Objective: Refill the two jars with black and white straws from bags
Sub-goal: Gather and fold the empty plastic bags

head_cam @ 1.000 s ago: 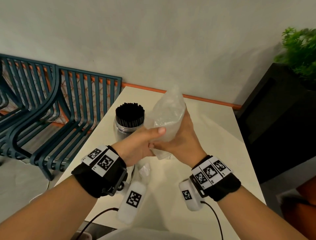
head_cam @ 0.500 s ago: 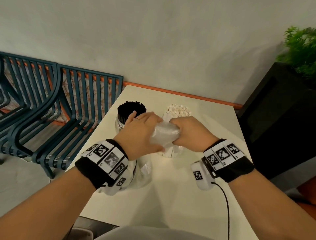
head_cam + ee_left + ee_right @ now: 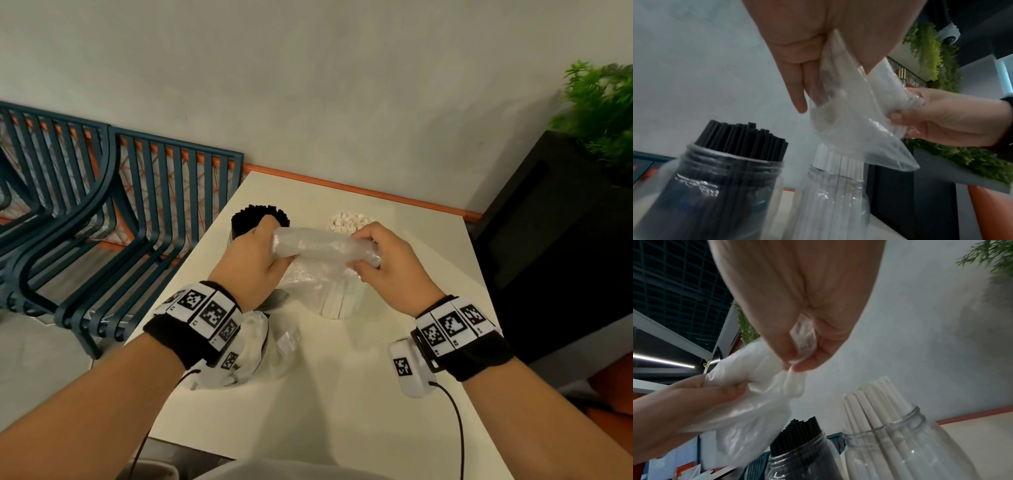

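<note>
Both hands hold one clear plastic bag (image 3: 322, 245) in the air above the table (image 3: 342, 394), in front of the two jars. The left hand (image 3: 255, 263) grips the left end of the bag with its fingers curled round the plastic; in the left wrist view the fingers (image 3: 797, 91) lie along the bag's folded edge and the plastic (image 3: 849, 116) hangs down from them. The right hand (image 3: 387, 263) grips the right end, with thumb and fingers closed on a bunched fold; the right wrist view shows a small fold of plastic (image 3: 803, 335) pinched between the fingertips (image 3: 807, 365). Between the hands the bag is rolled into a loose horizontal tube, and its lower part droops toward the jar of white straws (image 3: 339, 298). No straws can be made out inside the bag. The jar of white straws stands upright on the table just behind and below the bag, and its straws (image 3: 349, 219) stick up past the rim. The jar of black straws (image 3: 258, 219) stands upright just left of the white jar, partly hidden by the left hand, and is full to the neck. A second crumpled clear bag (image 3: 274, 346) lies flat on the table, nearer the person than the black jar, under the left wrist.
</note>
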`<state>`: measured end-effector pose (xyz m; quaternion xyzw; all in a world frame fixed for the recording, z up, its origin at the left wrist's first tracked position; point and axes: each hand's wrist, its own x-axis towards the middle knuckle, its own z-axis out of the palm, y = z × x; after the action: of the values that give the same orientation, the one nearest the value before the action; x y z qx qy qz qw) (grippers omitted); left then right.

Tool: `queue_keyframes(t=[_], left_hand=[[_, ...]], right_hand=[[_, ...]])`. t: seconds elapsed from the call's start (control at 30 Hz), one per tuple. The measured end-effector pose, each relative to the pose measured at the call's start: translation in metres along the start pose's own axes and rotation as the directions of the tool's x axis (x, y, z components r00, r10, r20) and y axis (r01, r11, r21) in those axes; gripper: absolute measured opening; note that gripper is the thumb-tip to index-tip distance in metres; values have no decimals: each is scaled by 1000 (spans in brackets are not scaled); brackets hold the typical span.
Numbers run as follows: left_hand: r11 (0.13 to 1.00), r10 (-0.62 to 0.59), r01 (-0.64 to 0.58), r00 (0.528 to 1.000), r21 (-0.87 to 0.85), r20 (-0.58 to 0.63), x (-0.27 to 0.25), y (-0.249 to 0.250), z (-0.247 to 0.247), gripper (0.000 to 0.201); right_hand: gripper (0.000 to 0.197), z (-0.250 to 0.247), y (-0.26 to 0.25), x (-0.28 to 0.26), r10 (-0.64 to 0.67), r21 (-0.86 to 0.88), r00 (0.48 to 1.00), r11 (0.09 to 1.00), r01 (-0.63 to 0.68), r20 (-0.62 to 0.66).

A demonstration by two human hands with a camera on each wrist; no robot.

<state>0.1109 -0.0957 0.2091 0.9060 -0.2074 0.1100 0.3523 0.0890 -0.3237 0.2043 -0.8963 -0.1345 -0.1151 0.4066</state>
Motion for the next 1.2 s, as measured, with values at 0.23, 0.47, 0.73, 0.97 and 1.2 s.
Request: queue_keyframes(t=[0.23,0.47,0.73,0.97,1.2], left_hand=[[533,-433,476,864,-699,258,2,12,21,19],[44,-235,614,773,-788,589,5,16,11,56],[87,-407,410,846,-908,343,9,9,22,47],[42,-307,431,864,-901,399,11,11,22,47],[326,-300,359,917,-875,264,16,14,30,38]], right_hand=[[25,30,-8,8,-51,-33,925,999,41,-378],[49,59,-4,-20,-236,-167,971,960,226,-46],[36,32,6,-10,-183,-21,975,983,182,-124],[69,12,0,-3,290,616,953,735,-284,93],[65,11,-3,3,268,851,953,458,-255,142]])
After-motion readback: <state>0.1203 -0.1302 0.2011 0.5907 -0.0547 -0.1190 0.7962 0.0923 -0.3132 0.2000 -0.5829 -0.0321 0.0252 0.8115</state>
